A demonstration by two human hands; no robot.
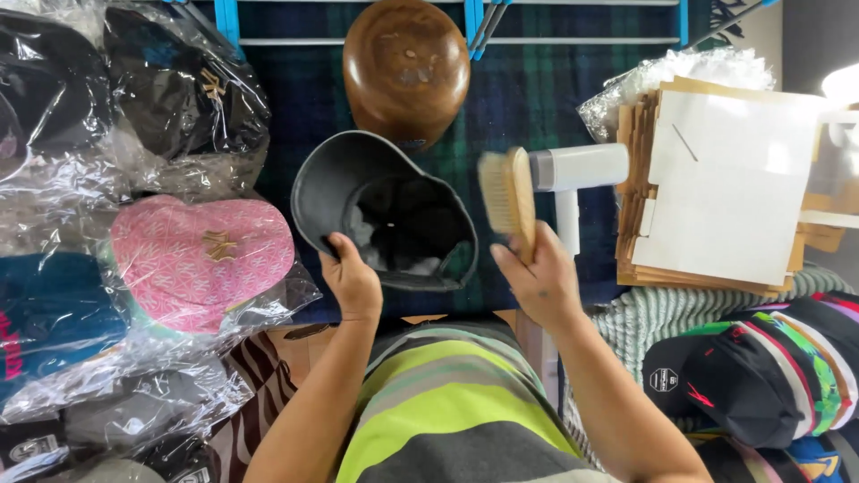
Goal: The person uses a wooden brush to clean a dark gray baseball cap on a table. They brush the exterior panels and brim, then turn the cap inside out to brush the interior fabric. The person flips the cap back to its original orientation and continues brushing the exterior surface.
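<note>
Left hand (351,279) clamps the brim of the dark grey cap (385,210), upturned on the plaid surface (537,89); right hand (537,282) grips the wooden brush (508,197), raised just beside the cap, not touching: brushing unfinished, judging so.

Your wooden brush (510,199) is smeared by motion, so its bristles can't be made out, and your right grip (540,284) hides its handle. At nine o'clock the bagged caps (54,89) run off the left edge, glare on the plastic blurring them. At three o'clock, a bright blown-out patch (841,85) swallows the card stack's (725,188) corner.
</note>
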